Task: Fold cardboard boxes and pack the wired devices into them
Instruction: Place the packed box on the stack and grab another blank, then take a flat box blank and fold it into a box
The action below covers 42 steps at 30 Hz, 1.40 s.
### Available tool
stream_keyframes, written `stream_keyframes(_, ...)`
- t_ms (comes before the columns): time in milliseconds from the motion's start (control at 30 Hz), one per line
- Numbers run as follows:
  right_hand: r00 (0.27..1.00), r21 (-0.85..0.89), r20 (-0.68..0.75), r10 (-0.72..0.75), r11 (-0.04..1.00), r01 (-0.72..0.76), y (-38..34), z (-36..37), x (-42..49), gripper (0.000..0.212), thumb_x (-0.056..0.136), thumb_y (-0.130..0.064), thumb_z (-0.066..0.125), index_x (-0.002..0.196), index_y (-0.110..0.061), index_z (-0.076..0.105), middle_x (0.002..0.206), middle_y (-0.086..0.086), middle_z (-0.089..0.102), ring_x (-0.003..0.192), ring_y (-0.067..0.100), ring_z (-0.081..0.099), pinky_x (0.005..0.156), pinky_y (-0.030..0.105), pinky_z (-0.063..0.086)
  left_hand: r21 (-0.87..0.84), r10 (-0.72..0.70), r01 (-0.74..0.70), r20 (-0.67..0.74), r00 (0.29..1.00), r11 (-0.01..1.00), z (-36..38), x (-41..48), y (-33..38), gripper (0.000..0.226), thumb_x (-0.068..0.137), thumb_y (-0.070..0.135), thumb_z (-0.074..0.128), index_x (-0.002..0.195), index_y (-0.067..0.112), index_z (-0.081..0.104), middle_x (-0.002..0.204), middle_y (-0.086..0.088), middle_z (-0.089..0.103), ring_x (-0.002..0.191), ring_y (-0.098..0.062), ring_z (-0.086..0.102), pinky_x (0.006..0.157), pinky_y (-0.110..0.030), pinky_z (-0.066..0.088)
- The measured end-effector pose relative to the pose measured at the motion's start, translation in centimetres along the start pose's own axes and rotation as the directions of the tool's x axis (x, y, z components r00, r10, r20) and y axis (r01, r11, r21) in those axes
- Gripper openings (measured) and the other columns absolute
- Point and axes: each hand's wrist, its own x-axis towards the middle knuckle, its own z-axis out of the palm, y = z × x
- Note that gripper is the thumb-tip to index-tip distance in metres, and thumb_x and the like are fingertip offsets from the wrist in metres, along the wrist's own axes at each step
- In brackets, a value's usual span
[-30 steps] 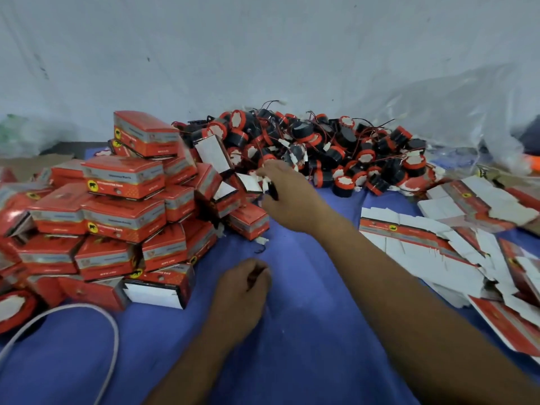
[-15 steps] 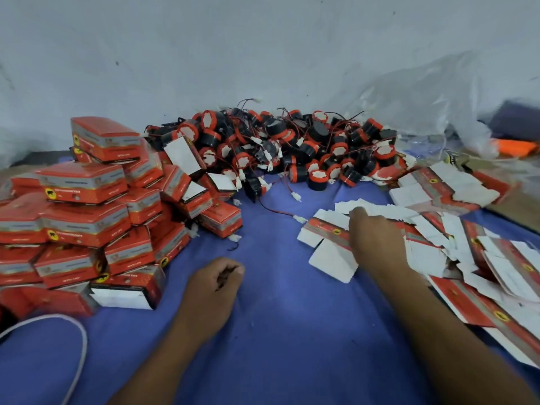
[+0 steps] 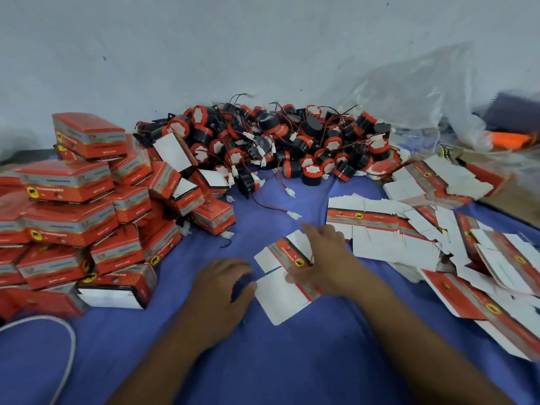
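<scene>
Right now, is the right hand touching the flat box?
Touching. The head view shows the right hand holding the flat box, with its thumb pressed onto it.

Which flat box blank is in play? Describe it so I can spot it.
On the blue cloth, find the spread of flat red-and-white cardboard blanks at right. The blank in play lies apart, mid-cloth, held by the right hand, the left hand beside its white flap.
</scene>
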Motion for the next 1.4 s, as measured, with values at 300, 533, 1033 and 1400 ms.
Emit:
stream_keyframes(300, 0.995, 0.842, -0.096, 0.0, 0.534, 0.081, -0.1, -1.2, -0.2, 0.012, 0.094, -0.018, 0.07, 0.084, -0.022, 0.076, 0.074, 0.0, 0.071, 0.07, 0.013, 0.065, 0.07, 0.033, 0.054, -0.048, -0.061, 0.048, -0.338, 0.939, 0.998, -0.7, 0.0, 1.4, 0.04, 0.094, 0.025, 0.063, 0.131, 0.01, 0.058, 0.136, -0.008, 0.051, 0.127, -0.025, 0.046, 0.107, -0.029, 0.035)
stream_keyframes(533, 0.918, 0.939, -0.227, -0.325, 0.178, 0.295, -3.5, 0.5, -1.5, 0.018, 0.097, -0.026, 0.063, 0.109, -0.017, 0.072, 0.114, 0.005, 0.068, 0.103, 0.024, 0.065, 0.089, 0.037, 0.053, -0.49, -0.146, -0.001, -0.262, 0.954, 0.872, 0.6, -0.4, 4.2, 0.066, 0.087, 0.056, 0.057, 0.147, 0.035, 0.037, 0.144, 0.019, 0.047, 0.132, -0.005, 0.047, 0.103, -0.022, 0.043)
stream_keyframes(1033, 0.876, 0.518, -0.253, -0.411, 0.707, 0.481, -4.2, 2.0, -2.3, 0.073, 0.084, -0.034, 0.079, 0.146, -0.023, 0.043, 0.152, -0.012, 0.042, 0.139, 0.01, 0.042, 0.106, 0.043, 0.046, -0.948, -0.306, 0.107, 0.01, 0.952, 0.301, 0.4, 0.0, 2.7, 0.033, 0.096, 0.041, 0.058, 0.101, 0.014, 0.076, 0.102, -0.018, 0.069, 0.096, -0.034, 0.064, 0.082, -0.036, 0.054)
stream_keyframes(1400, 0.704, 0.057, -0.447, -0.552, 0.768, 0.638, -5.4, 1.8, -3.7, 0.077, 0.078, -0.023, 0.066, 0.149, -0.007, 0.042, 0.153, 0.006, 0.046, 0.131, 0.027, 0.053, 0.097, 0.045, 0.053, -0.128, 0.071, -0.166, -0.54, 0.839, 0.978, 0.1, -0.5, 3.5, 0.035, 0.099, 0.028, 0.046, 0.071, 0.044, 0.033, 0.049, 0.019, 0.03, 0.044, 0.001, 0.037, 0.05, -0.005, 0.025)
